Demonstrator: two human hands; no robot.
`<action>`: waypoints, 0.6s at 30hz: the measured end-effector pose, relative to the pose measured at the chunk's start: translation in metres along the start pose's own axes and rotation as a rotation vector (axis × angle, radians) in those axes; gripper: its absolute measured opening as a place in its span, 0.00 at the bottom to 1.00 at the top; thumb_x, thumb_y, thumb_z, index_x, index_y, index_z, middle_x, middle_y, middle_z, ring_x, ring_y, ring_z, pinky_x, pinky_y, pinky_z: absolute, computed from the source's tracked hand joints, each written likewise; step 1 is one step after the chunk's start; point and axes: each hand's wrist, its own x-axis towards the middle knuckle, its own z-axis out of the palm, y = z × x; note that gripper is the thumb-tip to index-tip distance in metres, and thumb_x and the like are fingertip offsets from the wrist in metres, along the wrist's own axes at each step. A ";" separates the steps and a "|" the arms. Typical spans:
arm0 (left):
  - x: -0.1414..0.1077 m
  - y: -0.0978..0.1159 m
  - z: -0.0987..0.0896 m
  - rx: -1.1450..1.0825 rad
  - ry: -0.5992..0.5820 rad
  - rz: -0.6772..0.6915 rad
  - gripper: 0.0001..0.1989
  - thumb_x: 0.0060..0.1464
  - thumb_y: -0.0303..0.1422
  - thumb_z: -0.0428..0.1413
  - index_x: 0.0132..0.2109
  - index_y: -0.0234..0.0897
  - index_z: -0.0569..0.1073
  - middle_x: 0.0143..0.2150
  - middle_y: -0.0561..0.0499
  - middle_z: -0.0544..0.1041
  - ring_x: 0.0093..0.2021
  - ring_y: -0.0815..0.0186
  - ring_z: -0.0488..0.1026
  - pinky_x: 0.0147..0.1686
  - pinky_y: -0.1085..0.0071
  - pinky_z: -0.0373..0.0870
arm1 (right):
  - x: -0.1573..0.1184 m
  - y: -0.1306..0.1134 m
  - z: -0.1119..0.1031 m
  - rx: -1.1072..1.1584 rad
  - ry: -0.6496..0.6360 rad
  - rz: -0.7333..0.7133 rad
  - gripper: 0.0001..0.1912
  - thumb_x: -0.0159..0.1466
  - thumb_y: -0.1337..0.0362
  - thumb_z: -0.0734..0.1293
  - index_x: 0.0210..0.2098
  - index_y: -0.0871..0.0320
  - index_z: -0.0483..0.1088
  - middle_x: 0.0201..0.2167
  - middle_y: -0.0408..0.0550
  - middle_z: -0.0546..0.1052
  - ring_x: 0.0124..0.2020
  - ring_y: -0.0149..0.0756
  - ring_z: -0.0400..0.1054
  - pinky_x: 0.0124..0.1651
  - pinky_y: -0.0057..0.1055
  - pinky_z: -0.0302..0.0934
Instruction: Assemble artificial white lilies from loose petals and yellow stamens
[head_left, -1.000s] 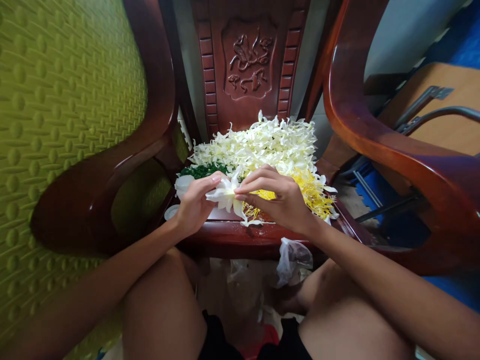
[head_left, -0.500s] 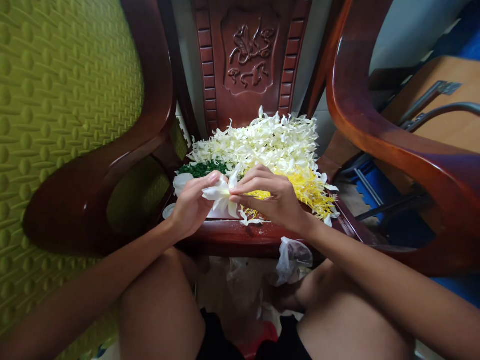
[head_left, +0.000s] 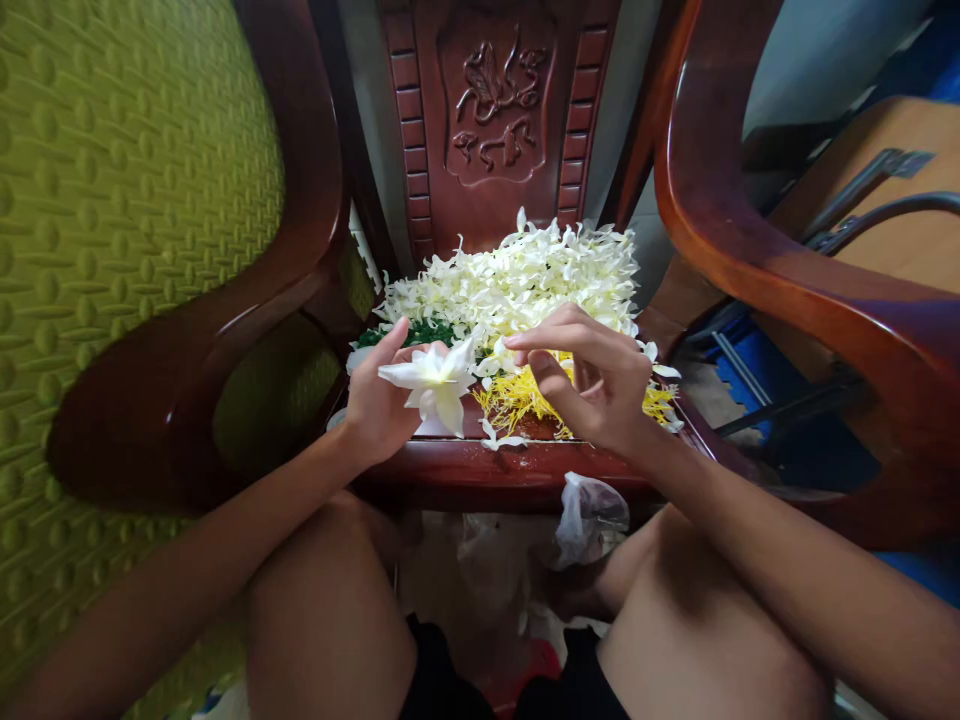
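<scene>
1. Head view: the bare right hand (head_left: 600,380) had just left the white, star-shaped flower (head_left: 435,382), its thumb and fingers apart. Only the bare left hand (head_left: 377,405) supported it, above the front of the glossy red-brown wooden seat (head_left: 450,472); whether it gripped could not be told.
2. White, thin-petalled blooms (head_left: 540,272) covered the seat's rear, stringy yellow filaments (head_left: 517,397) its front.
3. Olive, dimpled matting (head_left: 112,200) stood left of the seat.

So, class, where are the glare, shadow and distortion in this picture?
Head view: bright glints on the glossy red-brown wooden chair; head view: dim shade beneath it; head view: the yellow-green bumpy mat looks stretched and soft leftward, while the white star-shaped flower looks clearer.
</scene>
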 end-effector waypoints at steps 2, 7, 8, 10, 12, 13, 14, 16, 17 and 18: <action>0.000 0.000 0.003 0.008 -0.049 -0.015 0.27 0.65 0.45 0.46 0.25 0.33 0.75 0.24 0.48 0.74 0.25 0.66 0.70 0.26 0.71 0.69 | 0.001 -0.001 0.003 -0.012 -0.048 -0.041 0.14 0.65 0.72 0.65 0.47 0.53 0.76 0.32 0.46 0.78 0.34 0.36 0.71 0.41 0.39 0.66; 0.000 -0.001 0.010 0.058 -0.111 -0.074 0.28 0.64 0.47 0.45 0.26 0.32 0.75 0.23 0.47 0.72 0.23 0.66 0.69 0.24 0.70 0.68 | 0.000 -0.005 0.016 -0.075 -0.133 -0.116 0.11 0.64 0.65 0.72 0.46 0.56 0.75 0.38 0.48 0.81 0.39 0.36 0.74 0.44 0.38 0.67; 0.000 -0.002 0.011 0.074 -0.124 -0.085 0.28 0.64 0.47 0.46 0.26 0.32 0.75 0.22 0.48 0.71 0.22 0.66 0.68 0.23 0.71 0.68 | -0.001 -0.005 0.018 -0.085 -0.125 -0.137 0.10 0.63 0.64 0.73 0.45 0.56 0.76 0.37 0.48 0.81 0.39 0.35 0.74 0.44 0.37 0.68; -0.001 -0.003 0.012 0.100 -0.140 -0.094 0.26 0.62 0.48 0.49 0.26 0.32 0.74 0.21 0.49 0.69 0.21 0.68 0.66 0.22 0.72 0.65 | -0.003 -0.005 0.021 -0.100 -0.111 -0.153 0.08 0.63 0.64 0.74 0.42 0.56 0.76 0.35 0.47 0.81 0.38 0.34 0.74 0.44 0.36 0.68; -0.003 -0.004 0.013 0.118 -0.138 -0.090 0.25 0.60 0.48 0.51 0.26 0.32 0.74 0.21 0.49 0.68 0.20 0.68 0.66 0.22 0.72 0.64 | -0.005 -0.005 0.023 -0.088 -0.111 -0.123 0.05 0.64 0.68 0.73 0.40 0.57 0.76 0.34 0.46 0.81 0.37 0.33 0.74 0.43 0.35 0.68; -0.005 -0.005 0.014 0.122 -0.132 -0.089 0.24 0.60 0.48 0.52 0.26 0.32 0.74 0.21 0.49 0.68 0.21 0.68 0.66 0.22 0.73 0.64 | -0.006 -0.004 0.023 -0.072 -0.116 -0.106 0.05 0.64 0.68 0.73 0.40 0.57 0.76 0.34 0.46 0.81 0.37 0.33 0.74 0.43 0.34 0.68; -0.008 -0.006 0.015 0.121 -0.125 -0.089 0.24 0.59 0.47 0.52 0.26 0.32 0.74 0.21 0.49 0.68 0.21 0.68 0.66 0.22 0.73 0.64 | -0.006 -0.004 0.023 -0.050 -0.123 -0.094 0.05 0.63 0.69 0.73 0.39 0.57 0.76 0.34 0.45 0.81 0.37 0.33 0.73 0.43 0.34 0.67; -0.012 -0.007 0.017 0.107 -0.113 -0.100 0.22 0.60 0.45 0.52 0.27 0.32 0.74 0.22 0.50 0.68 0.22 0.69 0.66 0.23 0.73 0.64 | -0.007 -0.005 0.024 -0.008 -0.139 -0.088 0.06 0.62 0.69 0.74 0.39 0.58 0.76 0.34 0.45 0.81 0.37 0.32 0.73 0.42 0.34 0.67; -0.014 -0.008 0.018 0.096 -0.115 -0.107 0.21 0.60 0.44 0.52 0.28 0.32 0.74 0.23 0.50 0.68 0.22 0.69 0.66 0.23 0.73 0.65 | -0.007 -0.006 0.024 0.005 -0.149 -0.092 0.06 0.62 0.69 0.74 0.39 0.59 0.76 0.34 0.46 0.81 0.37 0.32 0.74 0.42 0.34 0.67; -0.015 -0.008 0.018 0.087 -0.118 -0.100 0.20 0.60 0.43 0.52 0.28 0.32 0.74 0.24 0.50 0.68 0.23 0.69 0.66 0.24 0.73 0.66 | -0.007 -0.007 0.024 0.014 -0.156 -0.095 0.06 0.62 0.69 0.74 0.39 0.59 0.76 0.34 0.46 0.81 0.37 0.33 0.74 0.43 0.34 0.67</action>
